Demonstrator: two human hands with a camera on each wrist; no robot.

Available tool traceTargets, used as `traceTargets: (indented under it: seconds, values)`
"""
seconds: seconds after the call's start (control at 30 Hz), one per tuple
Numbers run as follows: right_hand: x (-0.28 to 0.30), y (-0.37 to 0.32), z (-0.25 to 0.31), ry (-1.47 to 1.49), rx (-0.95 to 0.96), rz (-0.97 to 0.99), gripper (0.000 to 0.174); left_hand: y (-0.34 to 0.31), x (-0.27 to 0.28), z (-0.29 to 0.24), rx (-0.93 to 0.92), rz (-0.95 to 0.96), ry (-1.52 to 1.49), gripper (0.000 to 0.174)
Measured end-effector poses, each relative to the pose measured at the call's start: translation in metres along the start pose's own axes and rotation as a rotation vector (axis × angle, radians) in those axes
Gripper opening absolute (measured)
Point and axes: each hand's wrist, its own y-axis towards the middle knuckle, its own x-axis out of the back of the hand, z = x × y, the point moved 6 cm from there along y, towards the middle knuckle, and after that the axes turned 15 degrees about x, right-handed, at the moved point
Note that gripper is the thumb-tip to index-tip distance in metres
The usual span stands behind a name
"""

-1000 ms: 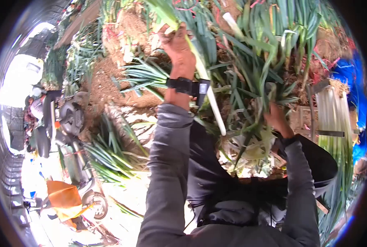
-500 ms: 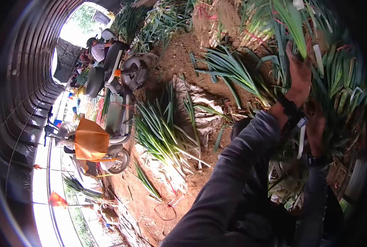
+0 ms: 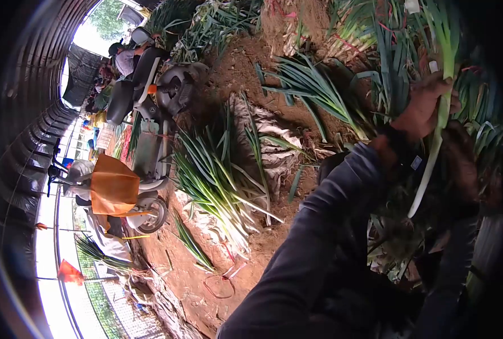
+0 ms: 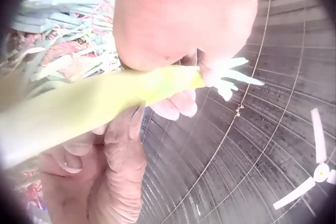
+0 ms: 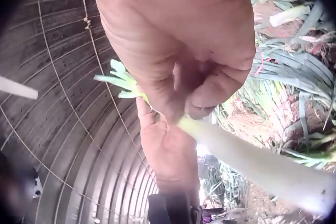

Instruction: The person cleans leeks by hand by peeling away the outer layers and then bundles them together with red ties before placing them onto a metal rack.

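A long leek (image 3: pixel 435 148) with a white stem and green top slants down at the right of the head view. My left hand (image 3: pixel 422 108) grips it just below the leaves. In the left wrist view my left hand (image 4: pixel 184 22) curls round the stalk (image 4: pixel 89 98), and my right hand (image 4: pixel 100 171) touches it from below with the thumb. In the right wrist view my right hand (image 5: pixel 178 40) pinches the stalk (image 5: pixel 252 161) between thumb and fingers, with my left hand (image 5: pixel 168 153) behind. My right hand (image 3: pixel 460 158) is dark in the head view.
Loose leeks (image 3: pixel 217 186) lie on the ground beside a crumpled sack (image 3: pixel 268 135). Another leek bunch (image 3: pixel 319 93) lies further up. A scooter with an orange cover (image 3: pixel 114 185) and a motorcycle (image 3: pixel 175 90) stand at the left. A person (image 3: pixel 125 59) is beyond them.
The view has swung left since the first frame. The held leek now stands out more fully, with its white stem hanging lower left. My right hand has come up close beside my left.
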Motion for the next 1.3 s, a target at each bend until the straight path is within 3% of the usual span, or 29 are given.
traceTargets:
  seconds: [0.1,0.2,0.23,0.33,0.37,0.47,0.53,0.6,0.63,0.67,0.7,0.8,0.83,0.87,0.9,0.97,1.07,1.3]
  values:
    - [0.014,-0.003,-0.014,0.049,-0.006,-0.119,0.013,0.001,0.002,0.001,-0.033,-0.019,-0.06,0.031]
    - [0.036,0.004,-0.012,-0.887,0.287,0.016,0.013,0.004,0.006,-0.001,-0.063,-0.061,-0.03,0.03]
    - [0.028,-0.001,-0.006,-0.996,0.394,0.03,0.015,0.003,0.007,0.001,-0.069,-0.104,-0.015,0.028]
    - [0.035,-0.003,-0.018,-0.996,0.502,-0.009,0.014,0.0,0.005,0.001,-0.11,-0.143,-0.005,0.026]
    - [0.038,0.0,-0.023,-0.896,0.334,-0.081,0.013,-0.003,0.003,-0.001,-0.126,-0.146,-0.007,0.027]
    - [0.036,0.007,-0.015,-0.601,0.199,-0.194,0.012,-0.006,-0.009,0.0,-0.122,-0.129,0.0,0.027]
    - [0.029,0.009,-0.005,-0.781,0.076,-0.156,0.015,0.003,0.003,0.006,-0.158,-0.139,0.008,0.028]
    - [0.019,0.005,-0.011,-0.955,0.488,-0.01,0.018,0.009,0.019,0.004,-0.174,-0.13,-0.012,0.029]
    - [0.022,-0.006,-0.019,-1.05,0.431,0.018,0.022,0.013,0.028,-0.001,-0.17,-0.116,-0.033,0.029]
    - [0.017,-0.017,-0.017,-1.026,0.499,-0.032,0.022,0.012,0.028,-0.007,-0.168,-0.105,-0.053,0.03]
    - [0.011,-0.028,-0.015,-1.003,0.567,-0.081,0.022,0.008,0.033,-0.008,-0.176,-0.23,-0.068,0.032]
    - [0.032,-0.025,-0.012,-0.672,0.217,-0.202,0.018,0.009,0.033,-0.008,-0.182,-0.323,0.002,0.028]
    - [0.013,-0.018,0.013,-0.445,0.267,-0.177,0.015,0.019,0.045,-0.002,-0.179,-0.277,0.036,0.029]
    - [0.011,-0.011,0.009,-0.416,0.255,-0.119,0.015,0.016,0.049,-0.001,-0.158,-0.345,0.112,0.033]
    - [0.007,-0.013,0.004,-0.281,0.107,-0.091,0.012,0.013,0.054,-0.003,-0.241,-0.365,0.06,0.034]
    - [0.01,-0.035,-0.009,-0.261,0.383,-0.063,0.013,0.017,0.07,-0.031,-0.262,-0.364,0.159,0.03]
    - [0.006,-0.087,-0.021,0.104,-0.019,-0.089,0.012,0.014,0.081,-0.063,-0.23,-0.34,0.158,0.023]
    - [0.017,-0.157,0.002,0.098,-0.045,-0.298,0.012,0.013,0.119,-0.085,-0.215,-0.352,0.086,0.012]
